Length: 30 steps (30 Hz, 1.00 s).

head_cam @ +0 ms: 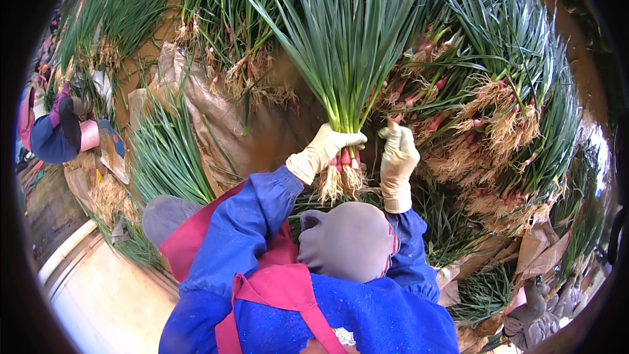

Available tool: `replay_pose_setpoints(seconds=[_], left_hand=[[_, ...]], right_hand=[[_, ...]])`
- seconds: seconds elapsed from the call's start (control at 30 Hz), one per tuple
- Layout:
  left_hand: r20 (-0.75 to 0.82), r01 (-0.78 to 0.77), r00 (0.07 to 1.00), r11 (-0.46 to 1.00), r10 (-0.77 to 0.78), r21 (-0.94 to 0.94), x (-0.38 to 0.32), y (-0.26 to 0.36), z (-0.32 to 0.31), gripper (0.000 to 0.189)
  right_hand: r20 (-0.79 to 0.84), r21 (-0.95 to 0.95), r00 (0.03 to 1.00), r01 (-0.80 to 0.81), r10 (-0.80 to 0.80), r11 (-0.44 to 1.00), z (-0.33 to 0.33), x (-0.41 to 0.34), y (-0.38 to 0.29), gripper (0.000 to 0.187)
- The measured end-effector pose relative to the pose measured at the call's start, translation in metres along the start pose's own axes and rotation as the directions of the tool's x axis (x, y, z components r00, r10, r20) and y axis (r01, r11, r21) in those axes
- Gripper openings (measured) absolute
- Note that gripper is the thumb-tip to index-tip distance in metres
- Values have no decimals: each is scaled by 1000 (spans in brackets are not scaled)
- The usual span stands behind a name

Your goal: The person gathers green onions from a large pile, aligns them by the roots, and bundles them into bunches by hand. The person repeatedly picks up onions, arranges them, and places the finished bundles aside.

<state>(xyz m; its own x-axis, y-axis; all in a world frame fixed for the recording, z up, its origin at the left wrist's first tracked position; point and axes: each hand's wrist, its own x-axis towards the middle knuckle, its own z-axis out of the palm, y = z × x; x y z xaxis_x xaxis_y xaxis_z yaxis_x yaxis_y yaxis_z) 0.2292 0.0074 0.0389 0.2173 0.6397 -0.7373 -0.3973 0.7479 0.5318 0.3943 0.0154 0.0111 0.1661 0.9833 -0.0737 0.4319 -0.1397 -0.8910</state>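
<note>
My gloved left hand point(330, 146) is closed around a bunch of spring onions point(346, 49), just above its small red bulbs. The long green leaves fan out away from me, and the pale roots point(330, 186) hang below the fist. To the right of the bunch, apart from it, my gloved right hand point(399, 157) is raised with its fingers curled. A pinkish tip shows at the top of that hand; whether it is a bare fingertip or something pinched is unclear. Right beside this hand lies a heap of red-bulbed spring onions point(437, 88).
More spring onions point(236, 19) lie beyond a brown plastic sheet point(196, 108). Another leafy bundle point(164, 150) rests at my left. Large rooted bunches point(511, 108) are piled on the right. A person in blue point(54, 130) sits at far left. My knee point(349, 241) is raised before me.
</note>
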Motion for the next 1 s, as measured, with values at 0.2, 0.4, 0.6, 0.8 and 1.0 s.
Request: replay_pose_setpoints(seconds=[0.2,0.4,0.6,0.8,1.0], left_hand=[[-86,63,995,988,-51,143,-2,-4,5,24],[-111,128,988,980,-112,153,5,-7,-4,24],[-82,62,996,969,-44,240,7,-6,-15,19],[237,-81,965,987,112,-139,-34,58,-34,30],[209,-225,896,807,391,-545,-28,73,-41,26]], right_hand=[[149,-308,944,326,-293,894,38,34,-42,28],[118,-249,967,247,-224,936,50,23,-20,18],[518,437,600,-798,609,415,73,39,23,34],[674,-462,706,174,217,870,-29,9,8,37],[-291,-891,699,50,-653,452,-151,144,-52,104]])
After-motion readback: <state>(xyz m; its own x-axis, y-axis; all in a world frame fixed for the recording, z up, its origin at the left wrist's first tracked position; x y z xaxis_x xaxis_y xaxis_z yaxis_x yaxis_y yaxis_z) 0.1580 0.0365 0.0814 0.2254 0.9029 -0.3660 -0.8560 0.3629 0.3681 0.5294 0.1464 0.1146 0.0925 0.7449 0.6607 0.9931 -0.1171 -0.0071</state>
